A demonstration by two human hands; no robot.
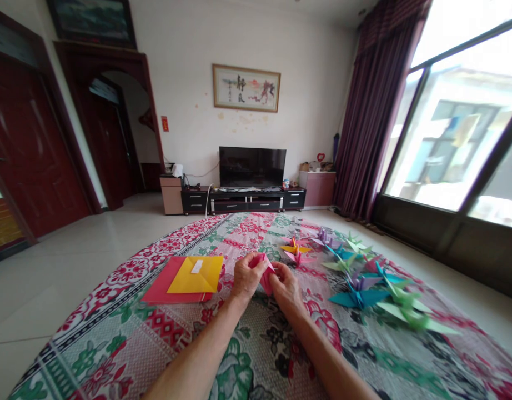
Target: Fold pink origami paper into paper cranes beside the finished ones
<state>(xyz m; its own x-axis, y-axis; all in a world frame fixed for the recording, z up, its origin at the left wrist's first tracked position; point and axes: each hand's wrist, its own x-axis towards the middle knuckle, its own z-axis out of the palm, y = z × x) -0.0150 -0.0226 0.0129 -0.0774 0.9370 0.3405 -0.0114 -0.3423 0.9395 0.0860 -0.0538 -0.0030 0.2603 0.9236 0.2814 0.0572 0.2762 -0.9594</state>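
A partly folded piece of pink origami paper (266, 279) is held up between both hands over the patterned cloth. My left hand (248, 275) pinches its left side, thumb on top. The fingers of my right hand (286, 283) close on its right edge. To the left lie a red paper packet (160, 283) and, overlapping it, a yellow one (193, 286) with a small white label. Several folded paper cranes stand to the right, among them a blue crane (358, 297), a green crane (406, 305) and an orange crane (295, 247).
A round table with a floral tablecloth (239, 361) fills the foreground. Beyond it, a television (252, 168) stands on a low black cabinet (247, 203). A purple curtain (364, 122) and large windows are on the right; dark red doors (35, 133) are on the left.
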